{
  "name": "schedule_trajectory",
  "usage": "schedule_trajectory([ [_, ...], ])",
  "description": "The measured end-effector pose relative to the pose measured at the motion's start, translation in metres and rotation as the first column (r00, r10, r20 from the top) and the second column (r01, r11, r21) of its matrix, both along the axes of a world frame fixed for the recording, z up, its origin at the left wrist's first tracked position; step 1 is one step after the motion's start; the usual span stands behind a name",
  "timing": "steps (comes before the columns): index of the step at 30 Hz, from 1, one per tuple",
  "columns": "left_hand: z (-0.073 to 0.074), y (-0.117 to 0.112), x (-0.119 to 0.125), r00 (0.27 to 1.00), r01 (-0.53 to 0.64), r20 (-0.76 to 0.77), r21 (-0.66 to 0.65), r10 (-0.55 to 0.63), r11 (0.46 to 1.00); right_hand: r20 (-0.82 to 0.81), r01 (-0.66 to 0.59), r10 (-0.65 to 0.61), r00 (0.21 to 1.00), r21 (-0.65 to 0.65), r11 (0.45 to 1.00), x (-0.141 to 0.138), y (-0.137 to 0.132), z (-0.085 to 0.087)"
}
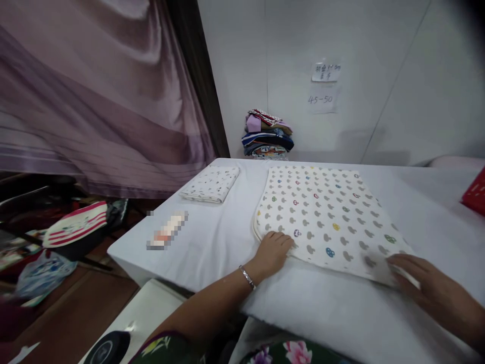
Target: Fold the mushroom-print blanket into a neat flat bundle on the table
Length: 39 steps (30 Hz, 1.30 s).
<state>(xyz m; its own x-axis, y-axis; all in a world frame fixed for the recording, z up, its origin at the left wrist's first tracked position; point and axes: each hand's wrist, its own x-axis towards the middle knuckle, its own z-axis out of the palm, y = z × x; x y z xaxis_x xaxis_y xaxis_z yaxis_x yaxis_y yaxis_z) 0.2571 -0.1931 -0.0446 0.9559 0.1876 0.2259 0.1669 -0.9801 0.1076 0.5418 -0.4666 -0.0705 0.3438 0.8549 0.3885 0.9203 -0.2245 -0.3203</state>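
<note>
A white folded cloth (322, 217) printed with grey and coloured mushroom shapes lies spread on the white-covered table (212, 247) before me. My left hand (273, 253) rests on its near left corner, fingers laid over the fabric; a silver bracelet circles that wrist. At the near right corner, my right hand (428, 288) has the cloth's edge between its fingers and thumb, slightly blurred. To the left, a smaller folded white cloth (212, 183) with a tiny print lies apart from both hands.
A pixelated item (168, 230) lies on the table's left part. Folded clothes (268, 134) are stacked by the wall behind. Something red (475, 192) stands at the right edge. A curtain (113, 91) hangs at left, above a striped cloth item (78, 225) and bags.
</note>
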Motion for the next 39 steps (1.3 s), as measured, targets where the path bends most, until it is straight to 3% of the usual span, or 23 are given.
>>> schedule_trajectory([
  [5,0.002,0.005,-0.006,1.000,-0.023,-0.020,-0.037,0.022,0.999,0.050,-0.291,0.297,0.953,-0.099,0.951,-0.055,0.060,0.010],
  [11,0.007,0.021,-0.031,0.997,-0.054,0.047,-0.099,0.059,0.994,0.004,-0.326,0.330,0.944,-0.137,0.935,-0.062,0.069,0.002],
  [14,0.008,0.033,-0.044,0.958,-0.158,0.211,-0.189,0.197,0.969,-0.006,-0.321,0.324,0.946,-0.147,0.935,-0.060,0.065,0.004],
  [16,0.008,0.042,-0.048,0.871,-0.297,0.299,-0.310,0.389,0.903,-0.027,-0.331,0.331,0.943,-0.161,0.930,-0.064,0.067,0.009],
  [17,0.008,0.045,-0.049,0.815,-0.370,0.303,-0.386,0.495,0.845,-0.041,-0.340,0.338,0.940,-0.161,0.926,-0.067,0.070,0.013],
  [20,0.006,0.055,-0.048,0.677,-0.522,0.158,-0.586,0.719,0.620,-0.095,-0.382,0.372,0.924,-0.141,0.913,-0.082,0.088,0.026],
  [23,0.004,0.063,-0.044,0.637,-0.573,-0.028,-0.686,0.771,0.449,-0.149,-0.450,0.433,0.889,-0.108,0.886,-0.104,0.117,0.038],
  [25,0.004,0.065,-0.041,0.637,-0.592,-0.106,-0.701,0.764,0.397,-0.167,-0.505,0.486,0.858,-0.097,0.858,-0.122,0.140,0.044],
  [28,0.007,0.068,-0.035,0.630,-0.641,-0.161,-0.659,0.759,0.393,-0.188,-0.558,0.533,0.825,-0.113,0.822,-0.150,0.174,0.048],
  [32,0.008,0.070,-0.030,0.598,-0.711,-0.207,-0.584,0.774,0.393,-0.216,-0.554,0.517,0.828,-0.178,0.813,-0.181,0.207,0.041],
  [39,0.009,0.070,-0.031,0.562,-0.792,-0.249,-0.436,0.789,0.427,-0.121,-0.510,0.496,0.860,-0.199,0.837,-0.201,0.212,0.028],
])
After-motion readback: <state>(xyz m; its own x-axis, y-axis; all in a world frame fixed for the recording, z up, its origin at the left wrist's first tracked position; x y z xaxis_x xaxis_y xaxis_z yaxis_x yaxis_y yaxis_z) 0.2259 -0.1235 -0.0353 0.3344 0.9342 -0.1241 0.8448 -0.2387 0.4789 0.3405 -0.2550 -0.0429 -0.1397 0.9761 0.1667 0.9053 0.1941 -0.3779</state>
